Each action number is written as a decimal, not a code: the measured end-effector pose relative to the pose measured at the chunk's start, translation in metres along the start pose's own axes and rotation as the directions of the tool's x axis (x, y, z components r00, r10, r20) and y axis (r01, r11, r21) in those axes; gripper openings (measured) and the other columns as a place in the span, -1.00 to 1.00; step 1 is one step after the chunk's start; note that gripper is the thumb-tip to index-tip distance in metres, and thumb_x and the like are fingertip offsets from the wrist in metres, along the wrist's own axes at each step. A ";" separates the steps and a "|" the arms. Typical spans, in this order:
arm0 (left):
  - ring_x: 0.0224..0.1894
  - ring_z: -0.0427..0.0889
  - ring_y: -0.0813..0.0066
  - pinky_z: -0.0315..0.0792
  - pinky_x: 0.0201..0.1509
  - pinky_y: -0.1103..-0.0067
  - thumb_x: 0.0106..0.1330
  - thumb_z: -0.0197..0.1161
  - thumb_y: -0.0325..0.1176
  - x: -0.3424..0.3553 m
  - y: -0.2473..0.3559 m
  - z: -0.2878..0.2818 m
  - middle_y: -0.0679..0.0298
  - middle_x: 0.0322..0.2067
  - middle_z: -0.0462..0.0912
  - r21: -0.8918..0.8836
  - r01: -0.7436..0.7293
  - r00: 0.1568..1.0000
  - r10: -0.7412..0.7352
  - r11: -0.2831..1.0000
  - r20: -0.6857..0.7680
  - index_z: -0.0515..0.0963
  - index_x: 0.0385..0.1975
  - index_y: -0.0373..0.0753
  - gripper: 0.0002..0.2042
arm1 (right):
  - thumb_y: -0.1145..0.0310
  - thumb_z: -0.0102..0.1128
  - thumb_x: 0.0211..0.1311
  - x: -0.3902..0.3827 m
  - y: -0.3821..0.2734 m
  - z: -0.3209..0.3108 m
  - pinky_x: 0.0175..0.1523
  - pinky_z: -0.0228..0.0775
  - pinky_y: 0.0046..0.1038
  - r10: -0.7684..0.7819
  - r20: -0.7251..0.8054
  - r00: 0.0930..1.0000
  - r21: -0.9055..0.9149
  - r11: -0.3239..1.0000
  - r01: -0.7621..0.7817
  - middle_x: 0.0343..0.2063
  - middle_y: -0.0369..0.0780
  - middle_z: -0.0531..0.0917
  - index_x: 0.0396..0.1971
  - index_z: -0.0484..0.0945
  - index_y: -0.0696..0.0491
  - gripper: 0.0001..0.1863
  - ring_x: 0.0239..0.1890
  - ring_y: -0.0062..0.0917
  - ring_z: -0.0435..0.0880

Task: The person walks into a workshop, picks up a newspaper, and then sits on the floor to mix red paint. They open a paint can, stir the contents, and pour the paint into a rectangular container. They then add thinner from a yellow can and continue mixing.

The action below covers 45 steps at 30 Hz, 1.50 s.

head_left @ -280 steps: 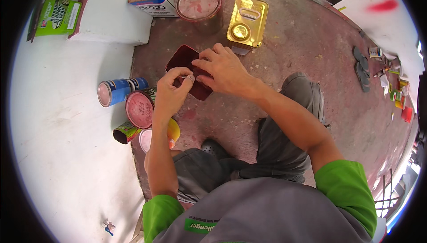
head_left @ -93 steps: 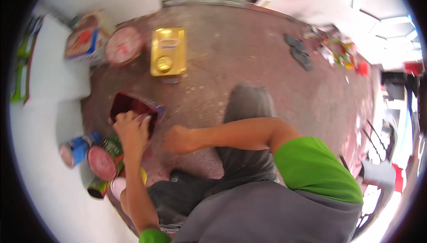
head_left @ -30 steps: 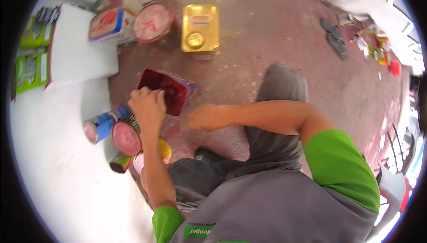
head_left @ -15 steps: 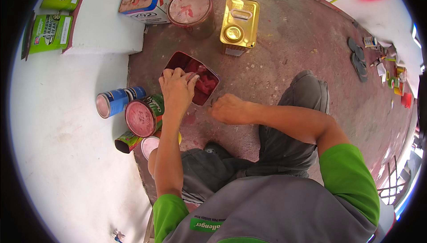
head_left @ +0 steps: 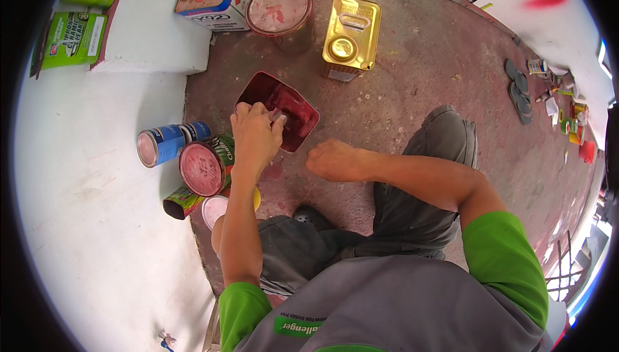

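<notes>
On the floor ahead of me stands an open, squarish container (head_left: 306,97), its inside coated with glossy dark red paint. My left hand (head_left: 255,131) reaches over its near left side, with fingers curled down into the opening. A small pale bit shows by the thumb, but whatever the fingers grip is hidden. Just off the container's near right corner, my right hand (head_left: 332,160) is closed in a loose fist, palm side out of sight. I cannot tell what, if anything, is in it.
Beyond the container stand a gold rectangular can (head_left: 351,33), a round paint-smeared pail (head_left: 279,13) and a white-and-blue can (head_left: 209,0). At left lie blue tins (head_left: 161,144) and a pink-lidded tin (head_left: 201,168). Slippers (head_left: 518,91) and small items line the right wall.
My left hand has shifted slightly at the container's near side. The light red patch inside it looks darker and smoother now. My right hand has hardly moved.
</notes>
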<state>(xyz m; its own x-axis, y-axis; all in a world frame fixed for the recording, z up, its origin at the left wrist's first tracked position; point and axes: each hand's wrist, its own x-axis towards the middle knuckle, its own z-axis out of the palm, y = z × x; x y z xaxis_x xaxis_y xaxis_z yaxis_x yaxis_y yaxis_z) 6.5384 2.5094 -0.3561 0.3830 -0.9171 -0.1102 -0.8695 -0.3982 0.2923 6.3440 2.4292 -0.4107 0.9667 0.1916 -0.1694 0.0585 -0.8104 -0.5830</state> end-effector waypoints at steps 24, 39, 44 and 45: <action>-0.03 0.48 0.19 0.31 0.09 0.28 0.32 0.42 -0.22 -0.003 0.006 0.010 0.25 -0.24 0.66 -0.055 -0.008 0.999 0.005 0.998 -0.051 0.79 -0.28 -0.28 -0.77 | 0.42 0.17 0.24 -0.004 -0.011 -0.006 0.07 0.62 -0.04 0.022 0.172 0.985 0.150 0.988 -0.048 -0.17 0.06 0.76 -0.30 0.70 0.19 -0.81 -0.03 0.00 0.77; -0.03 0.48 0.17 0.31 0.10 0.28 0.35 0.39 -0.18 0.006 -0.017 0.014 0.25 -0.24 0.65 0.098 0.029 0.973 -0.005 0.995 -0.229 0.79 -0.21 -0.25 -0.74 | 0.39 0.25 0.14 0.001 0.000 0.011 -0.16 0.67 -0.14 -0.002 -0.009 1.000 -0.043 0.999 0.002 -0.33 -0.04 0.80 -0.45 0.76 0.12 -0.84 -0.23 -0.13 0.83; -0.03 0.48 0.13 0.31 0.11 0.28 0.35 0.39 -0.20 -0.001 -0.010 0.008 0.20 -0.25 0.64 -0.044 0.046 0.993 -0.051 0.998 -0.108 0.74 -0.33 -0.26 -0.77 | 0.43 0.26 0.12 -0.002 -0.005 0.009 -0.13 0.67 -0.14 -0.047 0.014 0.999 -0.060 0.997 0.047 -0.34 -0.02 0.79 -0.42 0.75 0.16 -0.85 -0.21 -0.09 0.82; -0.03 0.49 0.13 0.31 0.12 0.28 0.35 0.39 -0.20 -0.002 -0.010 0.007 0.19 -0.24 0.64 -0.074 0.043 0.993 -0.051 0.996 -0.108 0.72 -0.32 -0.26 -0.77 | 0.43 0.25 0.12 -0.001 -0.005 0.008 -0.13 0.67 -0.13 -0.058 0.007 0.998 -0.033 0.998 0.058 -0.34 -0.01 0.79 -0.42 0.75 0.16 -0.85 -0.20 -0.09 0.82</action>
<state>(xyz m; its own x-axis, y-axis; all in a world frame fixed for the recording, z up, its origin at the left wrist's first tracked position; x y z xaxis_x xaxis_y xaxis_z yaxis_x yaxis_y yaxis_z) 6.5439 2.5153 -0.3650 0.4580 -0.8887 -0.0215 -0.8267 -0.4346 0.3572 6.3404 2.4381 -0.4140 0.9601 0.2416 -0.1408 0.1224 -0.8158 -0.5653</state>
